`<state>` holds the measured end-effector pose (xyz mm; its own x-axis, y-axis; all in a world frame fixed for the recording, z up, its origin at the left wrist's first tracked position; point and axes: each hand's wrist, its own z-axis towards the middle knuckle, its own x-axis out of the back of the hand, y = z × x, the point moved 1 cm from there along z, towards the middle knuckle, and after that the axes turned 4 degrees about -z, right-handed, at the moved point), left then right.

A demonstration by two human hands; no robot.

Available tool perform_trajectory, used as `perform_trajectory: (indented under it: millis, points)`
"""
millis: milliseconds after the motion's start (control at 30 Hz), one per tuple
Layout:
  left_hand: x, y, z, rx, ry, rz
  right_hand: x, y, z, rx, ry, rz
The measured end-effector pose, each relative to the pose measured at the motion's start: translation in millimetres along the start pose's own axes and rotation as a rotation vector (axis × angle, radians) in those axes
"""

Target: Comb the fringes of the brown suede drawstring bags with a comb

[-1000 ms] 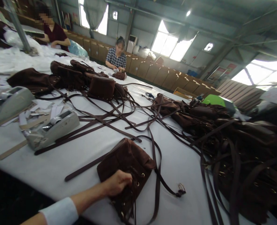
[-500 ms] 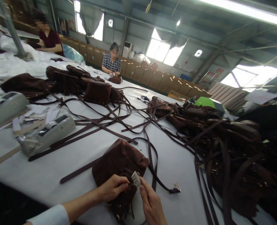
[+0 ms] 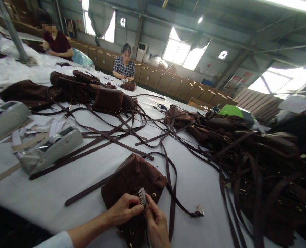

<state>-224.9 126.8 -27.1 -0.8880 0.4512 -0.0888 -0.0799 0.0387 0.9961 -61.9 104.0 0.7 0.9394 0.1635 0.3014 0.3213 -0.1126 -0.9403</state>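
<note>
A dark brown bag (image 3: pixel 132 175) with gold-coloured metal fittings lies on the white table in front of me. Over its lower part, my left hand (image 3: pixel 125 209) is closed in a pinch on dark material of the bag; its fingertips are partly hidden. My right hand (image 3: pixel 156 220) grips a small pale grey toothed piece (image 3: pixel 141 197), comb-like in shape, between thumb and fingers. The toothed end points up, right beside my left fingertips. From the bag's right side runs a brown strap (image 3: pixel 177 196) ending in a metal buckle (image 3: pixel 199 210).
Grey tape dispensers (image 3: pixel 54 148) stand at left among paper scraps. More brown bags (image 3: pixel 107 100) lie beyond, and a large pile of bags (image 3: pixel 266 165) fills the right. Loose straps (image 3: pixel 111 137) cross the table (image 3: pixel 90 175). Two co-workers sit farther back, near cardboard boxes (image 3: pixel 165 82).
My right hand has moved left and slightly up with the toothed piece, closer to my left hand. My left hand still pinches the bag. The view has shifted slightly.
</note>
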Motion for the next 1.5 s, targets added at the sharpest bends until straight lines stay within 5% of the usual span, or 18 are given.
perform_trajectory:
  millis: [300,467,667,767,867,933,1000,1100,1133,1267,1500]
  points:
    - [-4.7,-3,1,-0.041,-0.012,0.008,-14,13,10,-0.191,0.017,0.391]
    - [-0.7,3,0,-0.050,-0.087,-0.046,-17,16,11,-0.459,-0.159,0.551]
    - [6.0,-8,5,-0.002,-0.008,-0.036,-3,-14,-6,-0.300,-0.368,0.749]
    - [-0.6,-7,2,-0.062,-0.102,0.115,18,-25,-2,-0.211,-0.183,0.582]
    - [-11.3,16,-13,-0.328,-0.296,0.510,41,-24,8,-0.042,0.068,0.098]
    - [-10.0,38,-24,-0.436,-0.372,0.720,48,-22,13,0.122,0.117,-0.246]
    - [4.6,56,-29,-0.407,-0.197,0.799,47,-21,13,0.268,0.054,-0.466]
    - [43.9,61,-21,-0.168,0.408,0.863,33,-24,11,0.440,-0.136,-0.646]
    - [56.1,57,-16,-0.058,0.528,0.878,26,-26,12,0.488,-0.188,-0.701]
    - [79.7,32,8,0.221,0.488,0.845,0,-31,32,0.579,-0.240,-0.915]
    - [74.7,23,17,0.205,0.521,0.824,-14,-28,43,0.584,-0.357,-1.111]
